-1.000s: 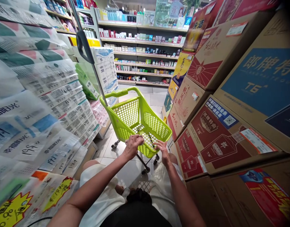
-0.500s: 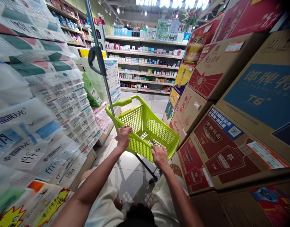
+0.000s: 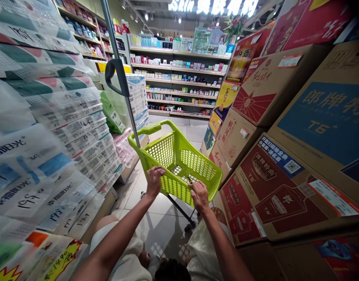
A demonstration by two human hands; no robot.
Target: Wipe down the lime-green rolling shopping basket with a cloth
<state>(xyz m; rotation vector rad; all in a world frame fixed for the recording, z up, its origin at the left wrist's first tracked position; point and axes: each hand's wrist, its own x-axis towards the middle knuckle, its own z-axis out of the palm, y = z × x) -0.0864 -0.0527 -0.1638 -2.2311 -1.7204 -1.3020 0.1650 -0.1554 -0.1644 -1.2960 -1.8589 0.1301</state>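
Our lime-green shopping cart (image 3: 179, 190) stands on the tiled floor (image 3: 182, 121), and both our hands are at its near side. Our left hand (image 3: 154, 182) has its fingers curled round the cart's near rim, toward the handle end. Our right hand (image 3: 199, 197) lies farther along that rim, its fingers draped over the edge; we cannot tell whether they press firmly. A metal pole (image 3: 111, 37) with a dark grey loop grip (image 3: 121, 80) rises at the cart's handle end. Plastic-wrapped paper packs (image 3: 76, 117) are piled left of the cart, printed liquor cartons (image 3: 265, 191) right of it, and stocked shelving (image 3: 182, 69) beyond it.
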